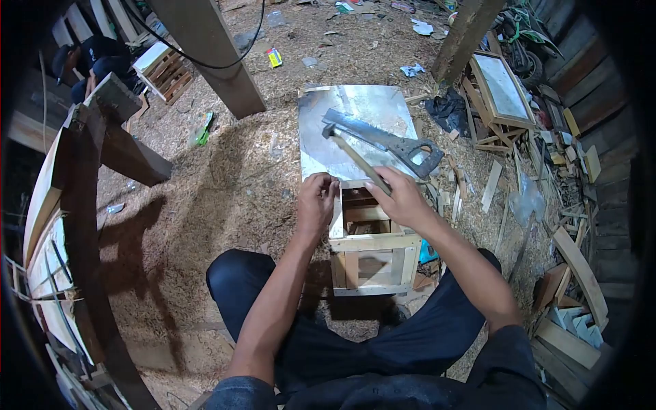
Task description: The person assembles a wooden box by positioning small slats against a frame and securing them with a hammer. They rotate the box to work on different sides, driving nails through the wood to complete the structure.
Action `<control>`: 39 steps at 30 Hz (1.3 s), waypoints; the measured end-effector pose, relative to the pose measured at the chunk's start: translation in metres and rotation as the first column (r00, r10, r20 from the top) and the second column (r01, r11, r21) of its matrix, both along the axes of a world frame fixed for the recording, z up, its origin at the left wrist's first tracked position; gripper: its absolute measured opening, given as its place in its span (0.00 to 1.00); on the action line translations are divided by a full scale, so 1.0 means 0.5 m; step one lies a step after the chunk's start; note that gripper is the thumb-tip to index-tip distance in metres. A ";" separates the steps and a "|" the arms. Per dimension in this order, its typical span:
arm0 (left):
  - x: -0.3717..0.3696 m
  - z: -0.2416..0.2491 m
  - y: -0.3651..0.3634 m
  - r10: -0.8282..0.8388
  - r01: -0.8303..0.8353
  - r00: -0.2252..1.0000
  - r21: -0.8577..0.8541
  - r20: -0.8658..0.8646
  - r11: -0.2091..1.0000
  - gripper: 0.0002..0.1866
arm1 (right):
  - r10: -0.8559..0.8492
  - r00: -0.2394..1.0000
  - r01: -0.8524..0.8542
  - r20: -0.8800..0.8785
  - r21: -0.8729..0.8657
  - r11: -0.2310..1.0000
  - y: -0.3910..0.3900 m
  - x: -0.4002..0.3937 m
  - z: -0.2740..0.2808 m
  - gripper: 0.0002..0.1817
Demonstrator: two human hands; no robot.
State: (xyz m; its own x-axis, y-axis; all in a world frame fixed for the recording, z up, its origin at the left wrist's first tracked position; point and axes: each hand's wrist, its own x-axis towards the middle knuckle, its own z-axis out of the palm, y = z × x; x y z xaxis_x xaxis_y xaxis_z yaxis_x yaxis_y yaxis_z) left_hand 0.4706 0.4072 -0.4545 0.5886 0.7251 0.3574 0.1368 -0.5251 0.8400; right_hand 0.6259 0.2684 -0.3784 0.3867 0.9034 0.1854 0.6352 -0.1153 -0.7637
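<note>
My right hand (400,197) is wrapped round the wooden handle of a hammer (357,158), whose dark head points away from me over a shiny metal sheet (362,99). Beneath the hammer a handsaw (372,133) lies across the sheet, its dark grip to the right. My left hand (317,203) is closed, fingers pinched at the sheet's near left corner beside a pale wooden strip. Whatever those fingers hold is too small or hidden. Between my knees stands a small wooden frame box (374,242) with an open top near the sheet.
Wood shavings cover the floor. A wooden post (212,58) rises ahead and another post (465,34) stands right. At far left a person (99,58) crouches by a slatted wooden crate (162,72). A wooden frame with a pale panel (502,85) and scrap boards (581,273) lie right.
</note>
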 end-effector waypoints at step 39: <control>-0.003 -0.001 0.018 -0.107 0.103 0.994 -0.239 -0.003 0.965 0.06 | -0.250 0.875 0.150 -0.414 -0.260 0.954 -0.007 -0.084 -0.049 0.26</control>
